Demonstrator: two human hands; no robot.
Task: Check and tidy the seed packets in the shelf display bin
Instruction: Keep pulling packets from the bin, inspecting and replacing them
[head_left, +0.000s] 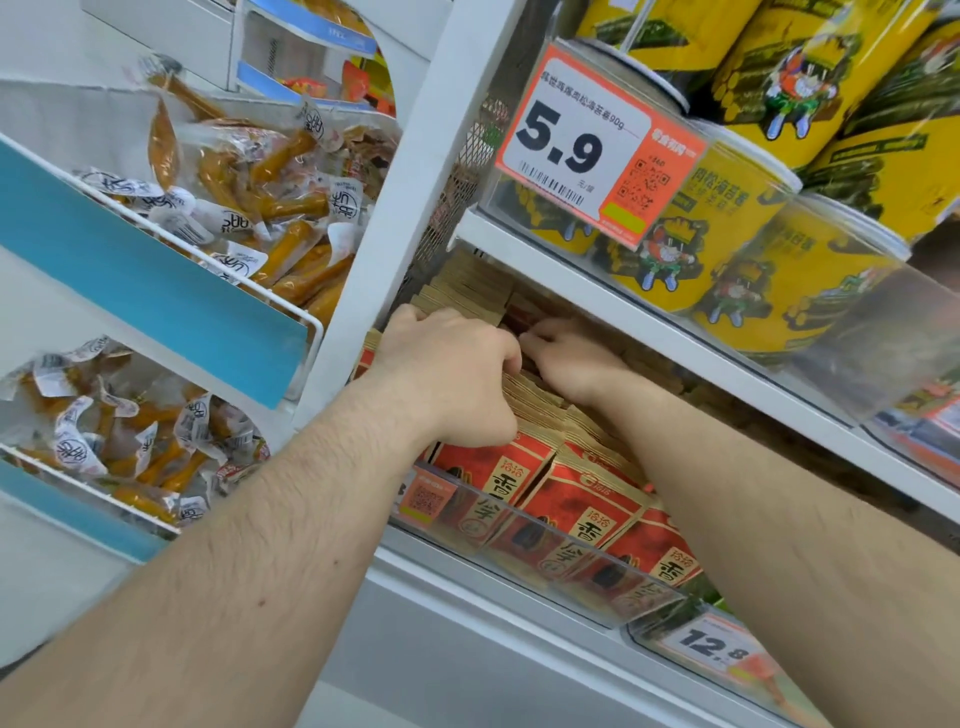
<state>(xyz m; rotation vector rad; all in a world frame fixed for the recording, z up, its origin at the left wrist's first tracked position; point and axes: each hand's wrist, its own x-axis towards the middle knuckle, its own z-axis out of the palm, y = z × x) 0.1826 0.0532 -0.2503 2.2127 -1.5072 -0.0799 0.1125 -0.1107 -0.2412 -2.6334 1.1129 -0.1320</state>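
Both hands are inside the shelf display bin (519, 551), under the shelf of yellow tins (727, 249). The left hand (457, 374) curls its fingers over the top edges of the seed packets (571, 499), its grip closed on a batch. The right hand (566, 353) sits deeper; its grip appears curled among the packets, but what it pinches cannot be told. Front rows stand upright and aligned; rear rows look unsettled. Judged mid-task: rear packets remain to straighten.

We see red and gold seed packets (566, 499), yellow cans (727, 249) with green stripes, and an orange-and-white price tag (587, 145).
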